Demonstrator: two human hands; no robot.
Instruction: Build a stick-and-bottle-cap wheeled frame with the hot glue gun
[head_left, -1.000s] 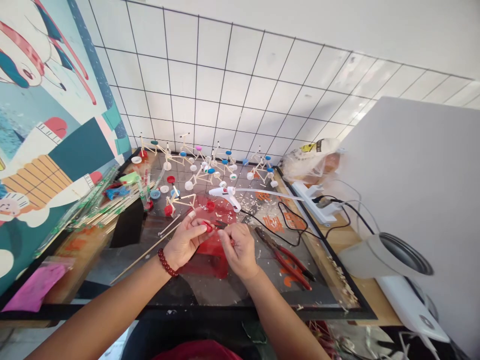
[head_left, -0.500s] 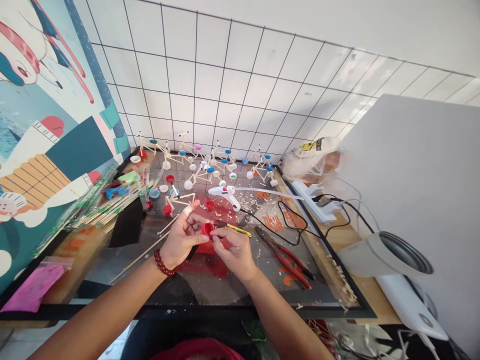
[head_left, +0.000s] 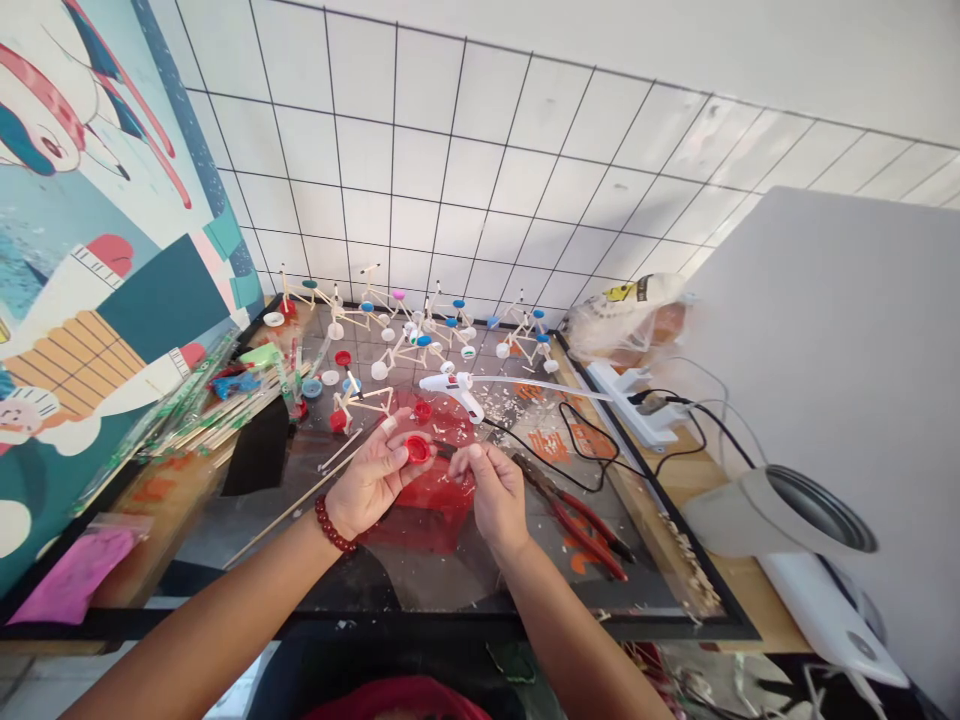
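Note:
My left hand (head_left: 373, 478), with a dark red bead bracelet at the wrist, holds a red bottle cap (head_left: 418, 450) between thumb and fingers, its hollow side facing me. To its right, apart from the cap, my right hand (head_left: 491, 488) has its fingers pinched together; anything between them is too small to make out. Beyond the hands lie a white glue gun (head_left: 456, 392) and another red cap (head_left: 422, 411) on a red translucent sheet (head_left: 431, 510). A small stick frame (head_left: 366, 398) with a red cap stands just behind my left hand.
Several stick-and-cap models (head_left: 424, 340) stand along the back wall. Red-handled pliers (head_left: 585, 525) lie at right, near a power strip (head_left: 634, 405) and black cable. Wooden sticks (head_left: 217, 425) and a pink bag (head_left: 75, 580) are at left.
My right hand has moved right, away from the red cap. My left hand still holds the cap, now turned with its opening more visible.

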